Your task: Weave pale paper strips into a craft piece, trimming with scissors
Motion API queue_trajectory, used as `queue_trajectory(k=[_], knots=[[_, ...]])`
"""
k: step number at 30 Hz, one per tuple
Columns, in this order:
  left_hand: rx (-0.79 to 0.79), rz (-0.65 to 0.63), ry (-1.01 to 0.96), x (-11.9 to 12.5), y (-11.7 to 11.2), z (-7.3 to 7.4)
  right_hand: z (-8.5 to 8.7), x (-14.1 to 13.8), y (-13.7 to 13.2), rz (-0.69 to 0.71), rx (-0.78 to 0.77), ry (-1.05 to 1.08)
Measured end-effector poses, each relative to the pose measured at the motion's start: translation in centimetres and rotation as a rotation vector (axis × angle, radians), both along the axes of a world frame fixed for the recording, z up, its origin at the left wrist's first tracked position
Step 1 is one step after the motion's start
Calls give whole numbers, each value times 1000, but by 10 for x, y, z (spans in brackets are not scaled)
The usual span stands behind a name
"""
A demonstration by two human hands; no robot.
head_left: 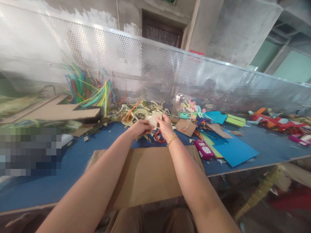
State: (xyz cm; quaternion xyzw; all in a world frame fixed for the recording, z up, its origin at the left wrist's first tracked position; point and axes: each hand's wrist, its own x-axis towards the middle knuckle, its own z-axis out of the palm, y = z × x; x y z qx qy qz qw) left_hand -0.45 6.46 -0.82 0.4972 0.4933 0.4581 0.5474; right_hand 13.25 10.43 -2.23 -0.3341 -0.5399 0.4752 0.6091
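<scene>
Both my arms reach out over a brown cardboard sheet [145, 174] on the blue table [73, 161]. My left hand [139, 127] and my right hand [165, 125] meet above the far side of the sheet. Together they pinch a small pale, cream-coloured piece [154, 119], fingers closed on it. A gold bracelet [171, 139] circles my right wrist. Red-handled scissors [159, 137] lie just under my right hand. Pale green and yellow strips [143, 111] are heaped right behind the hands.
A perforated metal screen [170, 71] walls the table's far side. A cardboard box [58, 110] with coloured strips [89, 87] stands left. A glass jar [178, 105], paper flowers [191, 110], blue paper sheets [233, 150], a pink box [204, 149] and red craft pieces [277, 123] lie right.
</scene>
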Motion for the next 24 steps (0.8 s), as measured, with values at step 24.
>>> queue_trajectory(k=[24], knots=[[55,211,-80,0,6,1,-1,2,-6,99,-200,-161]])
